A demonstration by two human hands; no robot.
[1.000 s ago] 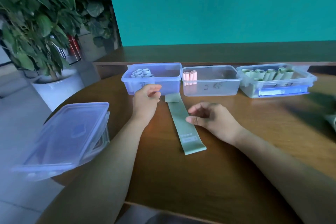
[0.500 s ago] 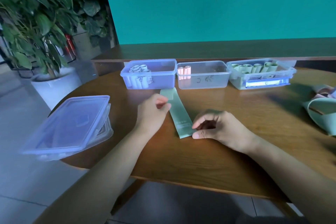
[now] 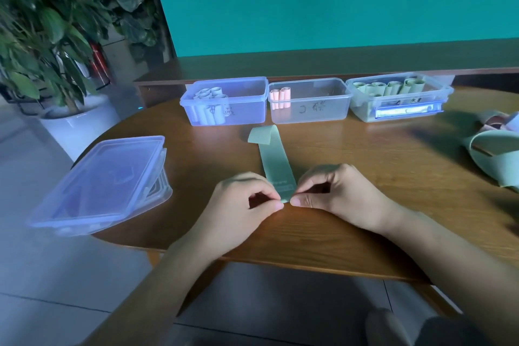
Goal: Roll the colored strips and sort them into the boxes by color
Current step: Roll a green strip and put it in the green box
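A pale green strip [image 3: 273, 157] lies lengthwise on the round wooden table [image 3: 351, 233], its far end curled over. My left hand [image 3: 241, 199] and my right hand [image 3: 334, 191] each pinch a corner of its near end between thumb and forefinger. Three clear boxes stand in a row at the back: the left box [image 3: 247, 109] holds several pale blue rolls, the middle box [image 3: 323, 104] holds two pink rolls, the right box [image 3: 362, 109] holds several green rolls.
A stack of lidded clear boxes [image 3: 106, 185] overhangs the table's left edge. Loose green and pink strips [image 3: 494, 154] lie in a pile at the right edge. A potted plant [image 3: 47, 36] stands on the floor to the left.
Both hands have come together at the strip's near end and now pinch it. The strip's far end has curled over. The camera has tilted down.
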